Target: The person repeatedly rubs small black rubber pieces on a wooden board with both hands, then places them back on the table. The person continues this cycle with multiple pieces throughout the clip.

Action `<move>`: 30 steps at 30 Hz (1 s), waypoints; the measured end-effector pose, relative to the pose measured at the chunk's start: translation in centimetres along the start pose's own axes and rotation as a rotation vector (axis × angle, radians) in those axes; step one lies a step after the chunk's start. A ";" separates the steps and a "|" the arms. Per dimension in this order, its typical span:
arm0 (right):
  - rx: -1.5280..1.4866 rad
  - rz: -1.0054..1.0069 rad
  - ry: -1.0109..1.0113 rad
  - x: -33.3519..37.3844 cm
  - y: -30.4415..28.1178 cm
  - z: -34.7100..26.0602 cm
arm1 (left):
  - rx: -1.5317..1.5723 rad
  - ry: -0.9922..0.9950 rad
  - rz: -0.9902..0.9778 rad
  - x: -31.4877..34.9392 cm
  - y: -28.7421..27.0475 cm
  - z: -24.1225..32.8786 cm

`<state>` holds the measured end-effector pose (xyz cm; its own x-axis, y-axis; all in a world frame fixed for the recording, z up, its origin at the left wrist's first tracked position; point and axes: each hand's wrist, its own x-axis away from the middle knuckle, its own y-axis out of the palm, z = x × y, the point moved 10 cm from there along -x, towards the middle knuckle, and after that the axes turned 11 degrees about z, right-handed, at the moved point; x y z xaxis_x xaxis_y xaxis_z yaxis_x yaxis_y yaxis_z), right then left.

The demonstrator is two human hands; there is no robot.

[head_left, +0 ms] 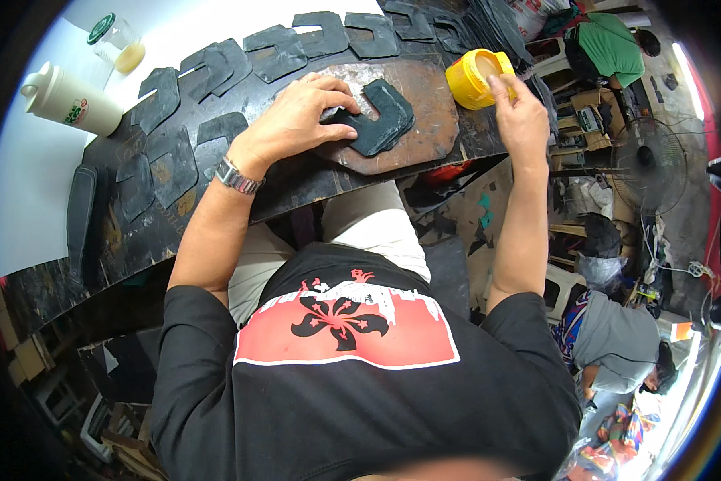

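Note:
A stack of black U-shaped leather-like pieces (pixel 383 128) lies on a worn brown board (pixel 433 120) in front of me. My left hand (pixel 308 116) rests at the stack's left side, fingers and thumb apart, the thumb tip touching the black material. To the right of the board stands a yellow tub (pixel 462 86) with something pale tan inside. My right hand (pixel 523 116) is at its right rim with thumb and fingers pinched together. What that pinch holds is hidden.
More black cut pieces (pixel 274 53) lie spread along the dark table (pixel 296 180). A cream tumbler (pixel 76 100) and a clear jar (pixel 120 46) with a green lid stand at the left. A pile of black sheets (pixel 501 36) lies far right. Beyond are a fan (pixel 645 164) and two people.

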<state>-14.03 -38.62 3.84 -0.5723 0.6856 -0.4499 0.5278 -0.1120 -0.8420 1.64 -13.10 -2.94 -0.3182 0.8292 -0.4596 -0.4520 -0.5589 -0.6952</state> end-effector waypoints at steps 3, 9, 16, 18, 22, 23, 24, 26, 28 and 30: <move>0.217 -0.021 -0.093 2.4 0.4 -1.3 | 0.007 0.067 0.005 0.4 -0.2 0.3; 0.008 -0.124 -0.125 5.5 0.6 -3.2 | 0.009 0.054 0.037 0.3 -0.1 0.3; -0.838 -0.270 -0.204 9.2 5.2 -6.7 | 0.038 0.069 0.065 0.2 0.6 0.8; -0.376 -0.323 -0.343 10.3 8.0 -6.9 | 0.015 0.064 0.060 0.1 1.0 0.6; -0.100 -0.209 -0.458 11.3 9.1 -7.3 | -0.008 0.090 0.083 0.4 1.0 0.4; -0.099 -0.206 -0.447 11.1 9.3 -7.3 | -0.015 0.099 0.087 0.4 1.0 0.3; -0.109 -0.179 -0.460 10.9 9.2 -7.5 | -0.022 0.123 0.103 0.5 0.9 0.4; -0.100 -0.224 -0.428 10.5 9.8 -7.2 | -0.025 0.112 0.095 0.6 0.9 0.1; -0.072 -0.243 -0.450 10.3 9.8 -7.1 | -0.026 0.102 0.089 0.6 1.0 -0.1; -0.018 -0.258 -0.502 10.3 9.5 -7.1 | -0.021 0.073 0.071 0.5 1.3 -0.4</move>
<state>-10.44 -27.57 -6.70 -0.9104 0.2619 -0.3203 0.3392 0.0290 -0.9403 1.22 -13.35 -4.28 -0.2864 0.7870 -0.5465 -0.4126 -0.6161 -0.6710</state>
